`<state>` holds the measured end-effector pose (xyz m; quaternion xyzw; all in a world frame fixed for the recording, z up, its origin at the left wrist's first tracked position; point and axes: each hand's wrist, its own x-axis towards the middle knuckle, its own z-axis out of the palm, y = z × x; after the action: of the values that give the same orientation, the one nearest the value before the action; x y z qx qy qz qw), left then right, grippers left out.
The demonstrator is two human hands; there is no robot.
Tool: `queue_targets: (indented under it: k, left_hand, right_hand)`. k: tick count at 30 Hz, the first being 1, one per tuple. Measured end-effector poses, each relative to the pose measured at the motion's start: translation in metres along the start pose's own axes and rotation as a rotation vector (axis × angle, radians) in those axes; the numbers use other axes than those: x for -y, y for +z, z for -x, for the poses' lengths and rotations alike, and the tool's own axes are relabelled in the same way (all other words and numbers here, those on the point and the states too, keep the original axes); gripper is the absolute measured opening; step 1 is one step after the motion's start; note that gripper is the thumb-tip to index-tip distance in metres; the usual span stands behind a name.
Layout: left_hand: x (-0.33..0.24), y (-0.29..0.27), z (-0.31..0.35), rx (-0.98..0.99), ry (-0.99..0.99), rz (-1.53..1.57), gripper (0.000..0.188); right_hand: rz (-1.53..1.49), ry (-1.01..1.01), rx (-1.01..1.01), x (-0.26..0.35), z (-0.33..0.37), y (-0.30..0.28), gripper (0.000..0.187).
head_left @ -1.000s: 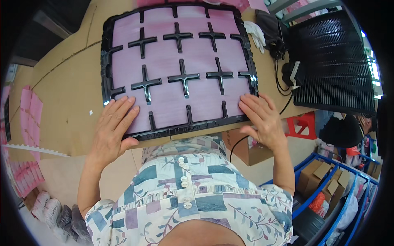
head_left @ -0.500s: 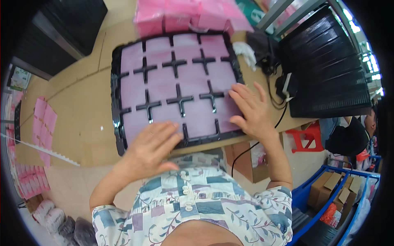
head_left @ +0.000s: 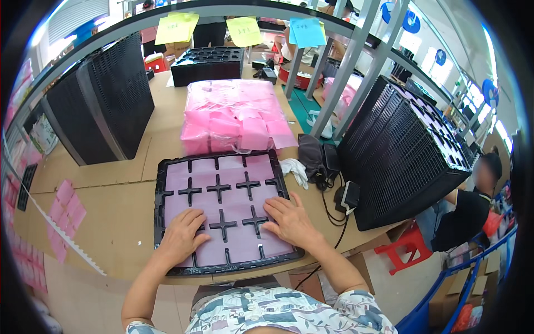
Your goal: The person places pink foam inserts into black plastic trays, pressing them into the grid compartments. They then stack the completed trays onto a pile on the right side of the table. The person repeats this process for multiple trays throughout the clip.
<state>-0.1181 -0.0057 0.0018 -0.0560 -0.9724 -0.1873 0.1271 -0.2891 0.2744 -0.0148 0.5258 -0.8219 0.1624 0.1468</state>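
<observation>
A shallow black plastic tray (head_left: 159, 192) lies flat on the cardboard-topped table before me. Pink-mauve sheets (head_left: 245, 245) fill its compartments, with the tray's black cross-shaped ridges showing between them. My left hand (head_left: 181, 236) rests palm down over the left side of the tray, fingers stretched out on the sheet. Over the right side, my right hand (head_left: 290, 221) lies with its fingers extended toward the middle and the thumb apart. Neither hand grips anything. Just behind the tray sits a clear-wrapped bundle of pink sheets (head_left: 236, 111).
Tall stacks of black trays stand at the left (head_left: 103, 100) and right (head_left: 400, 156). A white glove (head_left: 295, 171), a dark pouch (head_left: 311, 153) and cabled adapters (head_left: 347, 196) lie right of the tray. Loose pink sheets (head_left: 65, 214) are at left. A seated person (head_left: 464, 214) is at far right.
The view has tilted up, bringing the far table and shelf into sight. My left hand has moved from the tray's front edge farther onto its left side; my right hand stays at the right.
</observation>
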Motion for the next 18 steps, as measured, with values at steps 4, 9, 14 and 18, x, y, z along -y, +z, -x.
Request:
queue_targets:
  k: [4,9,14,18]
  left_hand:
    - [0.006,-0.013,0.006,-0.108,-0.196,0.306,0.041]
    - [0.058,0.003,0.054,-0.322,-0.561,0.351,0.061]
    - [0.068,0.008,0.06,-0.224,-0.604,0.757,0.069]
    - [0.056,0.0,0.053,-0.256,-0.638,1.034,0.067]
  right_hand:
    - [-0.045,0.041,0.046,-0.004,-0.001,-0.006,0.053]
    - [-0.129,-0.171,-0.028,0.038,0.034,-0.027,0.063]
    - [-0.145,-0.202,-0.057,0.065,0.058,-0.006,0.058]
    - [-0.218,-0.27,-0.067,0.062,0.049,-0.02,0.051]
